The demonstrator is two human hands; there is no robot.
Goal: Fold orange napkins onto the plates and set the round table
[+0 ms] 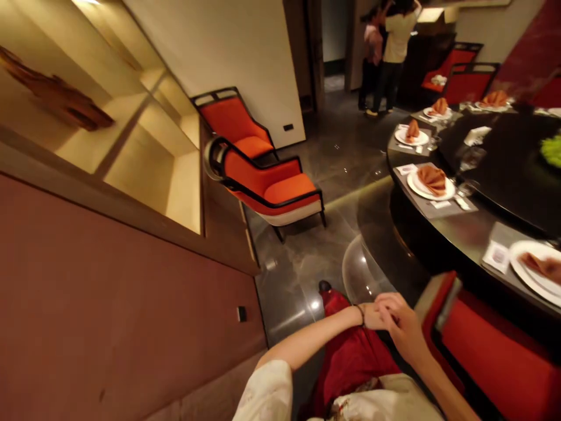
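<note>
Both hands meet in front of my body, above my red trousers [350, 356]. My left hand [374, 316], with a dark bracelet [362, 316] on its wrist, lies partly beneath the other; its fingers are mostly hidden. My right hand [401, 324] is curled over the left one, closed round its fingers. No object shows between them. Close by on the right stands a red dining chair [495, 356], its near edge blurred.
A round table [460, 234] curves along the right, set with white plates [414, 188] and folded orange napkins [432, 178]. Two orange armchairs [289, 187] stand by the left wall near a lit shelf unit [144, 169]. Two people [397, 41] stand at the back.
</note>
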